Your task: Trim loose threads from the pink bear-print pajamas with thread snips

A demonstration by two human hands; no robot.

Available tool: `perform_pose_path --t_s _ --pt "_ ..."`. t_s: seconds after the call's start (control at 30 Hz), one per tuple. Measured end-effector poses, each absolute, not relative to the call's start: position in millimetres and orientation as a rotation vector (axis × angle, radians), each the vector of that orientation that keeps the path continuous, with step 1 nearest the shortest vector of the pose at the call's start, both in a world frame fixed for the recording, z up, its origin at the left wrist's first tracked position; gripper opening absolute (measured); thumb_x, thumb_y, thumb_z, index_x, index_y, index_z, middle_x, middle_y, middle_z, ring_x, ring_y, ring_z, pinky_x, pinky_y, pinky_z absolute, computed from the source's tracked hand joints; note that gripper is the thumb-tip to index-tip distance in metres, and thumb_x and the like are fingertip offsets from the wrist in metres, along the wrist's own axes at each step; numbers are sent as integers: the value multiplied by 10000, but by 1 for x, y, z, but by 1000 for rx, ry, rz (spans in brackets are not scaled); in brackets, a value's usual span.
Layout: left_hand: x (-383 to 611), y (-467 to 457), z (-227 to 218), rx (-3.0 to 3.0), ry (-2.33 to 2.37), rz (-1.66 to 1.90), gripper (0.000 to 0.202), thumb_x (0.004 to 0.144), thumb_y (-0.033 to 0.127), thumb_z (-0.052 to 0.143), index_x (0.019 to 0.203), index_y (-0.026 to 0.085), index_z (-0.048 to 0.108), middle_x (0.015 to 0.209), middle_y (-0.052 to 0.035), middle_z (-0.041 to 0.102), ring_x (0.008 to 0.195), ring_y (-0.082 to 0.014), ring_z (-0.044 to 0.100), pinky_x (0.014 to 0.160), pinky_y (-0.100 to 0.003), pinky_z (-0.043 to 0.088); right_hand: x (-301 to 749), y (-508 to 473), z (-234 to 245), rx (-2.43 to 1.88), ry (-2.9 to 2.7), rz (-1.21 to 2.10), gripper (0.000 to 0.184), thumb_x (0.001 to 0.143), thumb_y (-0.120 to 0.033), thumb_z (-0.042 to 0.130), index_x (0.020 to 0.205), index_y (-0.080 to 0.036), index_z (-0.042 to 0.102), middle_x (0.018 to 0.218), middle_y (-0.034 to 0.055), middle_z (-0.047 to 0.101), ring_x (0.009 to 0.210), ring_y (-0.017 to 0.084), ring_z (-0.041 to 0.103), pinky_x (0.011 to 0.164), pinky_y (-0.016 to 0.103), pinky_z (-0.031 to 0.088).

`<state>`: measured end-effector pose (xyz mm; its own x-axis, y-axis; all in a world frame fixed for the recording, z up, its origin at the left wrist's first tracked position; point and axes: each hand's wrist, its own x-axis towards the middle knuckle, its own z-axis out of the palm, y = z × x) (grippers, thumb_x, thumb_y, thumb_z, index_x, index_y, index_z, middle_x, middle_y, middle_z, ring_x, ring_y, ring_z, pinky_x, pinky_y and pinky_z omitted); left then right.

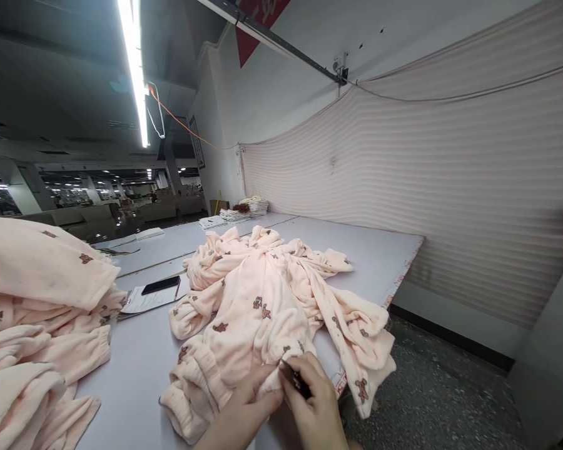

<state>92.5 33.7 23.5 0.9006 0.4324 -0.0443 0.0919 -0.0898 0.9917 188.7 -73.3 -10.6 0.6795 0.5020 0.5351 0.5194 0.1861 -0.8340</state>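
Note:
A heap of pale pink fleece garments (263,300) printed with small brown bears lies on the white table (141,362). At the near edge of the heap my left hand (246,406) pinches a fold of the pink fabric. My right hand (316,406) is closed round a small dark tool (294,378) whose tip touches the same fold. Both hands meet at the bottom middle of the view.
A tall stack of folded pink garments (32,325) fills the left. A black phone (160,285) lies on papers (145,301) behind it. Folded white stacks (244,209) sit at the far end. Striped cloth (450,187) hangs on the right; the floor (431,394) drops off beside the table.

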Motion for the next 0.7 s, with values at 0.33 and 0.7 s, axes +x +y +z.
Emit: perform_pose_path --t_s 0.33,0.7 --pt "93 42 19 1091 337 268 379 692 230 629 1049 127 702 998 -110 731 1054 -297 594 943 -379 408 194 -85 -43 -1441 -842 -22 300 801 -491 588 957 -241 645 867 29 658 709 157 643 647 198 513" --pt "90 43 20 1297 301 297 291 762 254 552 992 174 711 1060 -78 706 1124 -283 549 1036 -410 340 196 -87 -39 -1776 -1161 -473 294 891 -419 461 1068 -282 651 897 44 710 715 203 680 637 280 536"
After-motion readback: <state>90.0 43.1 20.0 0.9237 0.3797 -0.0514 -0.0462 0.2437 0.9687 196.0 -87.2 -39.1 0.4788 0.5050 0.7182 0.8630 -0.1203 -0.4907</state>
